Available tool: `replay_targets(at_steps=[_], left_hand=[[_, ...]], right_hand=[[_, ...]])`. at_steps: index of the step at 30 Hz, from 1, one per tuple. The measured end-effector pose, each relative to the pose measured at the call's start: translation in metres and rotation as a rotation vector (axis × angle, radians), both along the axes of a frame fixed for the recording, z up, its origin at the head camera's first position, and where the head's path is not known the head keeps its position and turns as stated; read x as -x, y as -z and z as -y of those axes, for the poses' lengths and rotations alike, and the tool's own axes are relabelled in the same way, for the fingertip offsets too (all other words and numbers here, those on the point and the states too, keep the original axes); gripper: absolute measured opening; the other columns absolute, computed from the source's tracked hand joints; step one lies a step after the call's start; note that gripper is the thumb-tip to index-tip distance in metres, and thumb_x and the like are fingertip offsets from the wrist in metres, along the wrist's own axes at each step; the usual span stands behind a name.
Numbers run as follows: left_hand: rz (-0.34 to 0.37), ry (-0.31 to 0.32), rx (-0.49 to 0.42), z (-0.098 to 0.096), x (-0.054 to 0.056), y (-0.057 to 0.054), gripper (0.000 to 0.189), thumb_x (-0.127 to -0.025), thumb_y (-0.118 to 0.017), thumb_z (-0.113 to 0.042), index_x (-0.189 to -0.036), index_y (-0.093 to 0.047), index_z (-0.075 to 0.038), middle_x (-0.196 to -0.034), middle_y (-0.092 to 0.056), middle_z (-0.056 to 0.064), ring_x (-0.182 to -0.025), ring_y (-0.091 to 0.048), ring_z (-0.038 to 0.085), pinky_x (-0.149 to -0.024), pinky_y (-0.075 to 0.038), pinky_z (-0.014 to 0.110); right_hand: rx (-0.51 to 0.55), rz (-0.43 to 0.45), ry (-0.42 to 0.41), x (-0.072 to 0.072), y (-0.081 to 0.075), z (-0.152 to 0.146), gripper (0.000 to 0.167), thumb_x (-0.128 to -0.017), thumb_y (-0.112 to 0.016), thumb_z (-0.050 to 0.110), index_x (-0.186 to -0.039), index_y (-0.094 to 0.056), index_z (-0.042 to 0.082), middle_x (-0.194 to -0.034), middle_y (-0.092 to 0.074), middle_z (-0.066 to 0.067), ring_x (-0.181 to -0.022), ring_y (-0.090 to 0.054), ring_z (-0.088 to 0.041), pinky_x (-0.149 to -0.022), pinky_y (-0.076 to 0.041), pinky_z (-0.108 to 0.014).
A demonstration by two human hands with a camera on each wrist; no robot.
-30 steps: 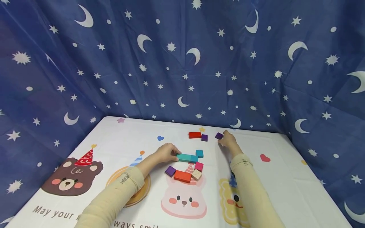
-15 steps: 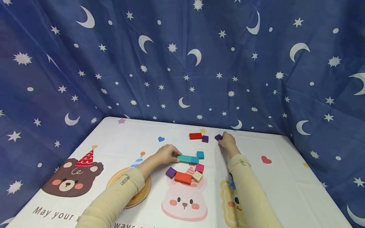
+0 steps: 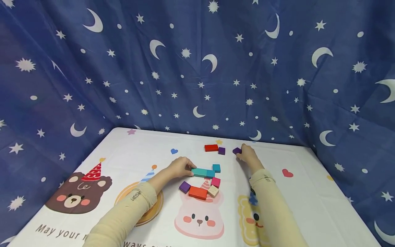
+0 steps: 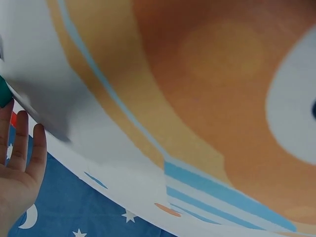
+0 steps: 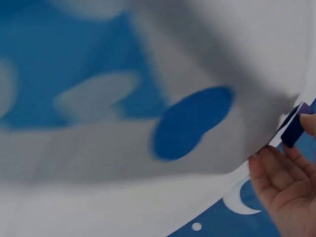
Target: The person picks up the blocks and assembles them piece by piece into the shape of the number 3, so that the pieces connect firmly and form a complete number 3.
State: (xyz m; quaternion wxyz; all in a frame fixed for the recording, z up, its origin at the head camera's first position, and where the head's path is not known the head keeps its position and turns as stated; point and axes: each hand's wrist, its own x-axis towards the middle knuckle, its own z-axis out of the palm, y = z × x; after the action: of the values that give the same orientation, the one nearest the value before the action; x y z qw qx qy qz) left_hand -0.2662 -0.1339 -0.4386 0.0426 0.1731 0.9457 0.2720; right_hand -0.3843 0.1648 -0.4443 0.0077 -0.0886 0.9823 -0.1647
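My left hand pinches the left end of a long teal block between thumb and fingers. A blue block abuts that block's right end. In the left wrist view the teal block peeks in at the left edge, above the left hand. Further back on the right, my right hand holds a small purple block by its right side. The right wrist view has this purple block tilted between the thumb and fingers of the right hand.
A red block and another purple block lie at the back. Behind the blue block sits a blue square. Nearer are pink, beige, red-orange and purple blocks. A starry curtain borders the printed tablecloth.
The purple block in my right hand has turned a little and shifted slightly toward the near side. My left hand keeps its place on the teal block.
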Motion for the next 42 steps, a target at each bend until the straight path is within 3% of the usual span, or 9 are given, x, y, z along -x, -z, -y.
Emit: replay_targets(at_steps=[1, 10, 16, 25, 33, 42], left_hand=[[0.000, 0.004, 0.002, 0.000, 0.000, 0.001, 0.027, -0.077, -0.077, -0.013, -0.103, -0.073, -0.010, -0.102, -0.072, 0.005, -0.094, -0.064, 0.019, -0.089, -0.050, 0.038], [-0.010, -0.002, 0.023, -0.001, 0.002, 0.001, 0.026, -0.076, -0.077, -0.013, -0.101, -0.074, -0.011, -0.100, -0.072, 0.004, -0.092, -0.062, 0.017, -0.088, -0.049, 0.037], [0.026, -0.023, 0.010, -0.003, -0.002, 0.002, 0.026, -0.077, -0.076, -0.013, -0.103, -0.073, -0.011, -0.103, -0.072, 0.005, -0.098, -0.063, 0.020, -0.091, -0.048, 0.038], [-0.009, -0.008, 0.023, -0.001, 0.001, 0.001, 0.026, -0.077, -0.077, -0.014, -0.102, -0.074, -0.011, -0.101, -0.072, 0.004, -0.092, -0.061, 0.017, -0.088, -0.049, 0.038], [0.001, 0.003, 0.012, -0.002, -0.001, 0.004, 0.026, -0.077, -0.077, -0.013, -0.103, -0.074, -0.010, -0.100, -0.072, 0.004, -0.092, -0.061, 0.017, -0.088, -0.049, 0.038], [0.001, -0.015, 0.010, -0.001, 0.001, 0.003, 0.026, -0.076, -0.077, -0.014, -0.102, -0.074, -0.011, -0.101, -0.072, 0.004, -0.094, -0.061, 0.018, -0.089, -0.048, 0.039]], right_hand=[[-0.007, 0.037, 0.004, -0.008, -0.008, 0.001, 0.031, -0.083, -0.062, 0.013, -0.101, -0.053, -0.010, -0.090, -0.065, -0.024, -0.075, -0.059, -0.029, -0.074, -0.050, -0.039], [0.005, -0.013, -0.056, -0.016, -0.005, -0.005, 0.030, -0.080, -0.066, 0.014, -0.097, -0.055, -0.007, -0.081, -0.062, -0.016, -0.070, -0.054, -0.023, -0.069, -0.048, -0.036], [0.011, -0.043, -0.108, -0.022, -0.005, -0.003, 0.029, -0.078, -0.067, 0.012, -0.097, -0.054, -0.007, -0.083, -0.064, -0.017, -0.068, -0.053, -0.022, -0.066, -0.048, -0.036], [0.028, -0.095, -0.162, -0.032, -0.011, 0.009, 0.031, -0.078, -0.068, 0.012, -0.100, -0.056, -0.005, -0.096, -0.066, -0.022, -0.081, -0.062, -0.029, -0.079, -0.052, -0.042], [0.045, -0.058, -0.236, -0.044, -0.011, 0.020, 0.033, -0.079, -0.069, 0.015, -0.105, -0.057, -0.002, -0.103, -0.067, -0.020, -0.091, -0.064, -0.030, -0.085, -0.052, -0.043], [0.055, -0.036, -0.317, -0.045, -0.013, 0.031, 0.033, -0.078, -0.070, 0.009, -0.107, -0.060, -0.003, -0.105, -0.068, -0.017, -0.098, -0.065, -0.028, -0.091, -0.051, -0.040]])
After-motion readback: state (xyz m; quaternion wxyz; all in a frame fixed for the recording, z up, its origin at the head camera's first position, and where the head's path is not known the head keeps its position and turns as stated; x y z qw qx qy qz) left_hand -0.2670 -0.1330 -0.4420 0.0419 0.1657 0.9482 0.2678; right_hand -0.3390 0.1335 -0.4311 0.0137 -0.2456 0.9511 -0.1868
